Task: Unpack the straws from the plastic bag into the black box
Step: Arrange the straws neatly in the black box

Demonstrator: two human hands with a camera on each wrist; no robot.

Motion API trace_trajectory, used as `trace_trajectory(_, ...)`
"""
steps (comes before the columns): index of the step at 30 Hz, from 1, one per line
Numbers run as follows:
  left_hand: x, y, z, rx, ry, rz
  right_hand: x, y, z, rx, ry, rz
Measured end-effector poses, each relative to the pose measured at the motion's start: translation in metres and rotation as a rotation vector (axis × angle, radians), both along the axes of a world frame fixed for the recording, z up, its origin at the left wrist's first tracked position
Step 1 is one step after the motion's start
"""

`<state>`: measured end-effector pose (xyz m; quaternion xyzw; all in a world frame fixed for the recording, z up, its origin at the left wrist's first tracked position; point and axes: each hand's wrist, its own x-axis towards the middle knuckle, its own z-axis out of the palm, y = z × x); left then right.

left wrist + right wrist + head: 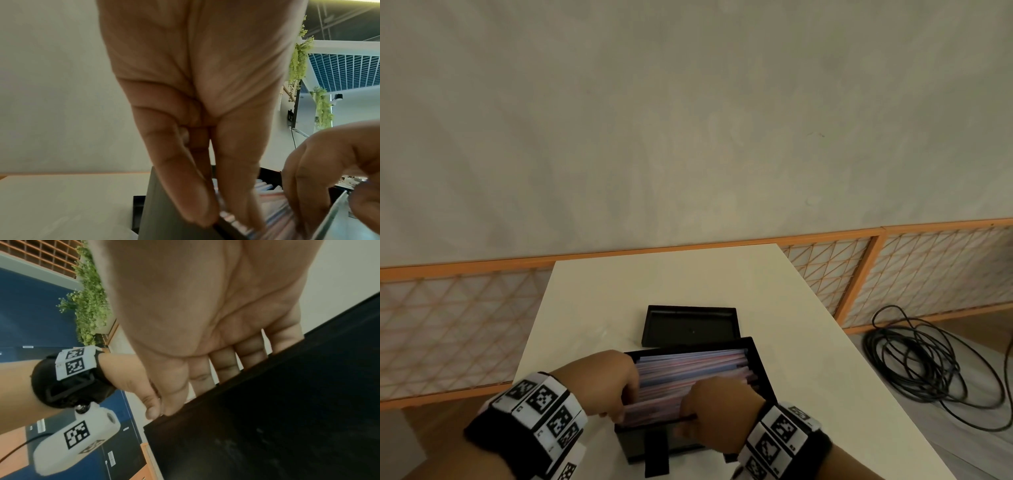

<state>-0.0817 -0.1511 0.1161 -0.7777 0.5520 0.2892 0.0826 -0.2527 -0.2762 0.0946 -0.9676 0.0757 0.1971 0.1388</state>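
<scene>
Nearest the head camera, two wrists are seen in black bands set with white coded tags. The left hand [606, 380] is placed at the left end of the black box [758, 359], its straight fingers [174, 178] reaching down inside the end wall and touching the straws [688, 371]; whether anything is pinched cannot be told. The right hand [717, 407] is laid over the near wall of the box, its fingers [222, 365] dipped behind the rim [267, 386] and hidden there, so its grasp cannot be told. The straws, pale pink and bluish, are packed lengthwise in the box and fill it. Just beyond the box a black lid [690, 323] lies hollow side up. Both rest on a white table [592, 298]. Right of the box, on the floor, a black cable [928, 370] is coiled.
</scene>
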Motion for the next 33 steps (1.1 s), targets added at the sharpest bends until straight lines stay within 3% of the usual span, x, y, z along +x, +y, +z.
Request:
trace_trajectory(7, -0.017, -0.014, -0.013, -0.104, -0.23, -0.055, 0.009, 0.018, -0.004, 0.006, -0.032, 0.069)
trace_trajectory(11, -0.014, -0.016, -0.016, -0.254, -0.252, 0.021, 0.012, 0.012, 0.001, -0.072, -0.239, -0.055)
trace_trajectory(14, -0.012, -0.015, -0.017, -0.283, -0.201, 0.009, 0.015, 0.0, -0.006, -0.12, -0.169, -0.233)
trace_trajectory(18, -0.013, -0.011, -0.017, -0.166, -0.171, -0.034, 0.013, -0.004, -0.015, -0.222, 0.055, -0.333)
trace_trajectory(25, -0.024, -0.006, -0.006, 0.18, -0.189, -0.162, 0.021, -0.008, -0.009, -0.249, 0.006, -0.297)
trace_trajectory(33, -0.024, -0.005, -0.011, 0.302, -0.167, -0.195, 0.022, -0.001, -0.011, -0.069, 0.064, -0.227)
